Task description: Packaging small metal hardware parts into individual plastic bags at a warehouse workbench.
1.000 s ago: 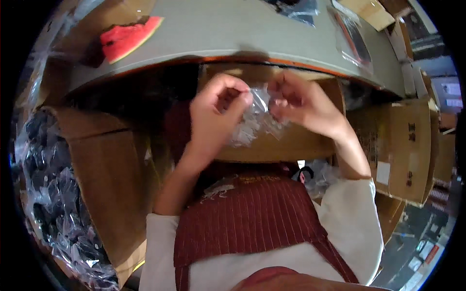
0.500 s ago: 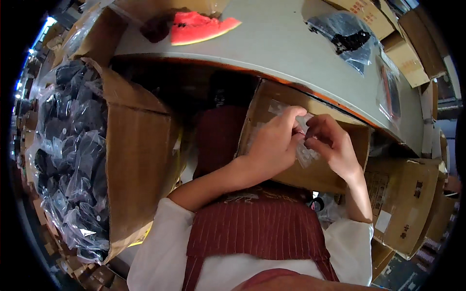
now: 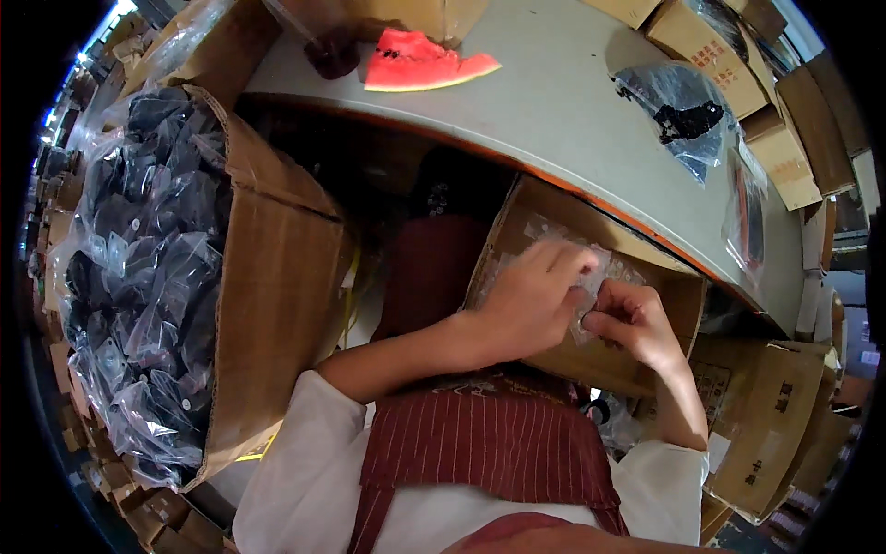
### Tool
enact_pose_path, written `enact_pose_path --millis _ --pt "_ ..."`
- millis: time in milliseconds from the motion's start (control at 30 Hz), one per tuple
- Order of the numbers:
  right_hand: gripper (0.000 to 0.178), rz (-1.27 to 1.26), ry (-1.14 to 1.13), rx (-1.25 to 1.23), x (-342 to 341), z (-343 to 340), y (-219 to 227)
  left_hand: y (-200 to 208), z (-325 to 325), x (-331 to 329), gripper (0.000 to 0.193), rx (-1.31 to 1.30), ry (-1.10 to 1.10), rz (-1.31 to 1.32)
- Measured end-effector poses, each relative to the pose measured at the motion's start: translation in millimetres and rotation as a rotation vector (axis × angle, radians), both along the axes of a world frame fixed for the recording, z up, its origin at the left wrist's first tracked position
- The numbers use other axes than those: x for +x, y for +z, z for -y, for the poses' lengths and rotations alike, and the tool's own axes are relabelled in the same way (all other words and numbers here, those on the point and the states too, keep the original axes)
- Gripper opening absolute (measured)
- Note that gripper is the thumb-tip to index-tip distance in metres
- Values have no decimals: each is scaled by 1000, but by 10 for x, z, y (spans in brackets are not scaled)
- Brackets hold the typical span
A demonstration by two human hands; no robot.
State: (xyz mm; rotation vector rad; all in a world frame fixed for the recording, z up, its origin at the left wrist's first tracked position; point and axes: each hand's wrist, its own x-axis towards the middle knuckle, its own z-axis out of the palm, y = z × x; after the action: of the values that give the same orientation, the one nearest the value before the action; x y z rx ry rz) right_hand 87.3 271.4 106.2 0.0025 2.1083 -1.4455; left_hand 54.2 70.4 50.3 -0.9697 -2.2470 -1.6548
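Both of my hands meet over an open cardboard box in front of me. My left hand is closed, its back toward me, with fingers curled in toward the right. Close beside it, my right hand pinches with thumb and forefinger. Something small and dark shows at its fingertips, too small to name; what the left fingers hold is hidden. Beneath and behind the hands, small clear plastic bags lie in the box.
To my left stands a tall carton filled with dark items in clear plastic bags. A grey table bears a watermelon slice, a dark red cup and a plastic bag of black pieces. More cartons stand at right.
The view has shifted, so the table and boxes appear farther right and lower. My right fingers have drawn into a tighter pinch, and the left hand has turned with its back more toward me.
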Motion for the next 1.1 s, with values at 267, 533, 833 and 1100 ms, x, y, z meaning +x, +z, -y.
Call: enact_pose_path --millis 267,533,833,1100 --pt "9 -223 4 -81 71 167 -117 257 71 18 26 -222 -210 422" --pt "10 -73 -48 -134 115 74 -71 189 95 -3 22 -201 -284 376" --pt "15 -22 -47 -129 82 97 27 212 136 -63 20 -40 -470 920" --pt "27 -71 -35 -103 76 54 -48 48 108 10 14 83 -432 822"
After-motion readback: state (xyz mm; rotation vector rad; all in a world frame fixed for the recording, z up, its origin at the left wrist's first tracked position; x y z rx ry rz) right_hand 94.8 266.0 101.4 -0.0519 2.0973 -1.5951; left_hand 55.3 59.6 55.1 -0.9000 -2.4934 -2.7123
